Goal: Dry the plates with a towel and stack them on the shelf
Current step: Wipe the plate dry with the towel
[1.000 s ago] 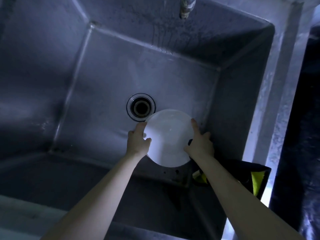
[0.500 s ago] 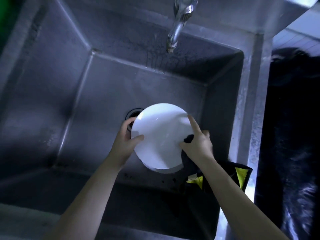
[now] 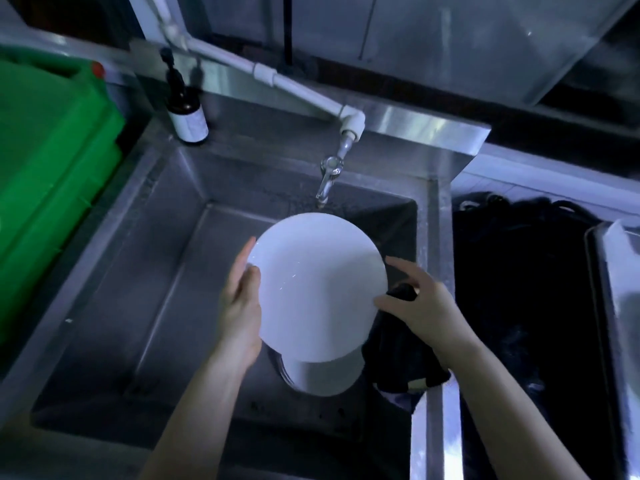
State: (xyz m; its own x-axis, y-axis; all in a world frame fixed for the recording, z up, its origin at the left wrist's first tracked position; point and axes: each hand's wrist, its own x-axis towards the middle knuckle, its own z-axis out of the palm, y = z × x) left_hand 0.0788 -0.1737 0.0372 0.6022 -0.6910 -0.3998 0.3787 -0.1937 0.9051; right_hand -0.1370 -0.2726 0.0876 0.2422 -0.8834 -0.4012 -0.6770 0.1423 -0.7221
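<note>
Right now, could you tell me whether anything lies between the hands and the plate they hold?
Nothing at the left hand, which grips the plate bare at its left rim. At the right hand, the towel is bunched between it and the right rim. No shelf is in view.

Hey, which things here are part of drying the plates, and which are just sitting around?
In the job: white plate held by the left hand, dark towel in the right hand, stack of plates below.
Just lying about: faucet, dark bottle, green bin.
</note>
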